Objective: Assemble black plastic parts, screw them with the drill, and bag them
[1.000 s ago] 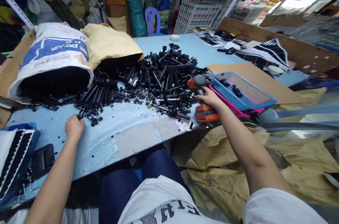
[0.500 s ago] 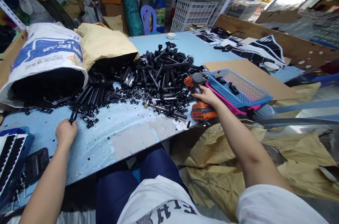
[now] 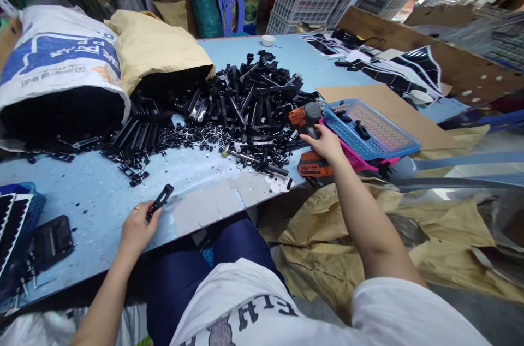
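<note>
Near the table's front edge, my left hand (image 3: 139, 228) grips a short black plastic part with slots (image 3: 161, 200), which points up and to the right. My right hand (image 3: 325, 145) is wrapped round the handle of an orange and black cordless drill (image 3: 311, 165), standing on its battery at the table's right edge. A big heap of black plastic parts (image 3: 254, 97) lies between and beyond my hands. Small screws (image 3: 200, 137) are strewn along the heap's near side. Close to the drill lies a metal rod with a black handle (image 3: 257, 161).
A white sack (image 3: 61, 57) and a tan sack (image 3: 164, 46) lie at the left, mouths toward me. A blue basket (image 3: 393, 141) in a pink one (image 3: 354, 157) stands right of the drill. Cardboard (image 3: 380, 97) lies behind them. A black tray (image 3: 53, 242) is at lower left.
My left hand has moved right and toward me, away from the heap's left end, with the black part in it. My right hand stays on the drill. The camera view has shifted slightly.
</note>
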`<state>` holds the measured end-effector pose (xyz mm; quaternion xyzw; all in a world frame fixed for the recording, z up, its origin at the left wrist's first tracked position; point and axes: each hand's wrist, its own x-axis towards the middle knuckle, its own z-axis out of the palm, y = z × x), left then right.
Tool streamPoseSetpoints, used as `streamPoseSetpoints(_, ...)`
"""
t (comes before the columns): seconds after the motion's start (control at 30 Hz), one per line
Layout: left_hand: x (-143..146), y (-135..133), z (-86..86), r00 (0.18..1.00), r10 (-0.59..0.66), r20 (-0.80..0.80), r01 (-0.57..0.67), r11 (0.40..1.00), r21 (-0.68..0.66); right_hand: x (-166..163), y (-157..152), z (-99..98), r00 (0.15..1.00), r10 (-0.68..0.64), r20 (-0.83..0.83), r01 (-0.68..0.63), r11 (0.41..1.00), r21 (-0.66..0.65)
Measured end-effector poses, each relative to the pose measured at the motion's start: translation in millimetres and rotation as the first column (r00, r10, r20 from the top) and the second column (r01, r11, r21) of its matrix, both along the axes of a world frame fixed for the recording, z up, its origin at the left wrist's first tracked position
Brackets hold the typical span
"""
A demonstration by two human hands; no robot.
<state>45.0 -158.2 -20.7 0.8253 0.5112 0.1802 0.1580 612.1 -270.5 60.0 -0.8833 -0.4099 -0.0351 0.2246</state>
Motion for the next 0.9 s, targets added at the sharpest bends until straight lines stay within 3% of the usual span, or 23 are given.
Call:
streamPoseSetpoints(0.1,4,-13,-4.5,0.997,-0.058,-0.047,0.060,0.998,0.032,-20,-5,7.4,0.991,-0.023,0.133,0.008,0.994,0.111)
streamPoseSetpoints(0.2,4,-25,-7.6,0.990,-0.109,-0.088,0.114,0.992,0.057,-51,3,13.0,0.963,0.027,0.269,-0.092,0.968,0.234)
streamPoseSetpoints(0.33,1,-42,-10.8,0.990,-0.101,-0.103,0.111,0.989,0.095,-111,53,0.4,0.930,0.324,0.173,-0.359,0.903,0.235)
streamPoseSetpoints(0.4,1,-51,-12.6,0.992,-0.076,-0.105,0.088,0.989,0.121,-148,92,-14.1,0.843,0.532,0.080,-0.537,0.821,0.196)
streamPoseSetpoints(0.47,1,-58,-14.9,0.992,-0.060,-0.108,0.075,0.986,0.150,-188,136,-28.6,0.703,0.710,0.033,-0.708,0.695,0.127)
streamPoseSetpoints(0.53,3,-63,-17.0,0.993,-0.044,-0.108,0.063,0.982,0.176,-226,180,-38.4,0.587,0.810,0.021,-0.810,0.586,0.035)
streamPoseSetpoints(0.57,4,-65,-17.7,0.994,-0.032,-0.106,0.052,0.981,0.186,-244,200,-40.8,0.561,0.828,0.022,-0.828,0.561,0.000)
streamPoseSetpoints(0.63,6,-67,-18.2,0.995,-0.002,-0.099,0.022,0.980,0.198,-275,237,-40.7,0.583,0.812,0.032,-0.812,0.583,-0.017)
streamPoseSetpoints(0.7,9,-68,-17.3,0.996,0.015,-0.093,0.004,0.979,0.202,-296,267,-36.4,0.654,0.756,0.035,-0.757,0.653,0.022)
streamPoseSetpoints(0.9,15,-69,-14.4,0.991,0.008,-0.134,0.022,0.976,0.219,-317,331,-24.2,0.796,0.602,-0.060,-0.598,0.798,0.071)
